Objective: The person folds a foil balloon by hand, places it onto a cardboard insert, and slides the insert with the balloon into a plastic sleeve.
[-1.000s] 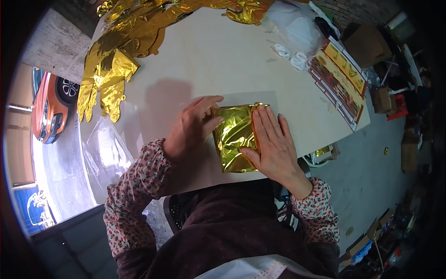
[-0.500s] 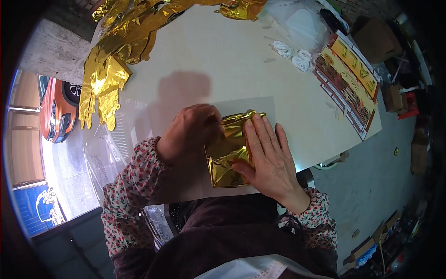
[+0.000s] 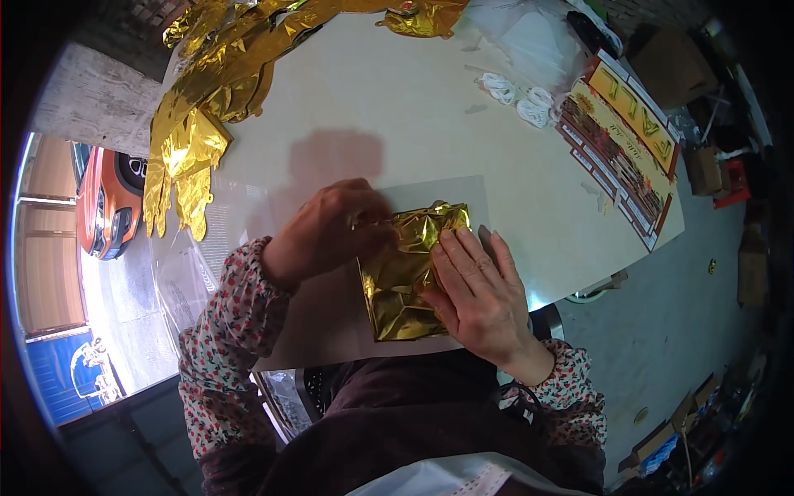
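A flat, folded gold foil balloon [image 3: 399, 289] lies creased on a grey sheet [image 3: 310, 331] at the near side of the table. My right hand [image 3: 484, 293] rests flat on the balloon's right part, fingers stretched out and thumb spread over the foil. At its upper left corner is my left hand [image 3: 331, 227], slightly blurred, with the fingers curled closed. What those fingers pinch, if anything, is hidden.
More flat gold foil balloons [image 3: 194, 140] cover the table's far left edge. Clear plastic bags [image 3: 178, 273] lie at the near left. Toward the far right are white string bundles [image 3: 536, 109], white plastic film [image 3: 529, 41] and printed cards [image 3: 624, 145]. Boxes [image 3: 707, 169] stand beyond.
The rolled fold along the balloon's top edge now looks flatter and more spread. My left hand has shifted slightly left; my right hand still presses on the foil, a little lower.
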`<move>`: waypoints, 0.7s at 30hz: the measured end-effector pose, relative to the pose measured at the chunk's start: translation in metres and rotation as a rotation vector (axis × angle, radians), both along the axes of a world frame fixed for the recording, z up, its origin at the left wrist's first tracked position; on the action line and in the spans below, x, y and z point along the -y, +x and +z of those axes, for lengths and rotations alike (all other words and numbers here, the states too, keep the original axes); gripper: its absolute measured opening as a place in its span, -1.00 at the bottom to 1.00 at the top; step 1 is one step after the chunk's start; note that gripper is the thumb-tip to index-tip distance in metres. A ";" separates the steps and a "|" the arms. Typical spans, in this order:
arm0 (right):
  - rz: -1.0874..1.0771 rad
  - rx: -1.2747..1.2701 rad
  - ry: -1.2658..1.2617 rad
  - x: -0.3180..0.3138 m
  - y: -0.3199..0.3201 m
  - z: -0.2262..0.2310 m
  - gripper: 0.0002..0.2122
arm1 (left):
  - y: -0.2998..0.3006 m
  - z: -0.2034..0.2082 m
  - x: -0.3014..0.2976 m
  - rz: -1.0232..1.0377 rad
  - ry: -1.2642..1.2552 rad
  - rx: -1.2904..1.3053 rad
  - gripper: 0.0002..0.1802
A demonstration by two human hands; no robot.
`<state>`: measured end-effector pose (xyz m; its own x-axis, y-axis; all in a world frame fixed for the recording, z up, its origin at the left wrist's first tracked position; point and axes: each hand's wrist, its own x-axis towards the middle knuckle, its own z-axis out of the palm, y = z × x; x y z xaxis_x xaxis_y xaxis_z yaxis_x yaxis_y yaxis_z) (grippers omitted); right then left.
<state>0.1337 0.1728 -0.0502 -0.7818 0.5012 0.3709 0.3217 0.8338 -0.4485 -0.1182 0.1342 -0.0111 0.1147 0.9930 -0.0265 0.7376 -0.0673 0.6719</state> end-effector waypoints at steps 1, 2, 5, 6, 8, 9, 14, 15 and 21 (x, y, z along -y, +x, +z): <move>-0.006 0.001 -0.006 -0.001 0.000 0.001 -0.59 | 0.000 0.000 -0.006 -0.004 -0.001 0.002 -0.83; -0.003 -0.004 -0.013 0.000 0.000 0.003 -0.59 | 0.002 0.004 -0.011 -0.004 -0.027 0.027 -0.85; -0.002 0.000 -0.007 0.000 0.000 0.005 -0.59 | 0.011 -0.007 -0.028 -0.085 0.079 -0.041 -0.89; -0.004 0.001 -0.010 0.000 0.000 0.004 -0.59 | 0.014 -0.013 -0.035 -0.170 0.213 -0.131 -0.90; -0.010 0.008 -0.017 0.000 -0.001 0.004 -0.60 | 0.016 -0.015 -0.046 -0.246 0.253 -0.163 -0.90; -0.011 0.007 -0.020 0.000 -0.001 0.004 -0.60 | 0.019 -0.013 -0.050 -0.320 0.295 -0.196 -0.90; -0.008 0.001 -0.031 -0.001 0.001 0.003 -0.60 | 0.030 -0.005 -0.056 -0.153 0.031 0.009 -0.91; -0.009 -0.001 -0.033 -0.001 0.001 0.002 -0.60 | 0.031 -0.004 -0.056 -0.134 -0.033 0.040 -0.91; 0.008 -0.008 -0.041 -0.001 0.001 0.002 -0.60 | 0.035 0.007 -0.041 -0.088 0.039 0.025 -0.87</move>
<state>0.1350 0.1741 -0.0481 -0.7830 0.5099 0.3563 0.3114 0.8172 -0.4850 -0.0830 0.1750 -0.0038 0.2016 0.9793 0.0164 0.7107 -0.1578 0.6855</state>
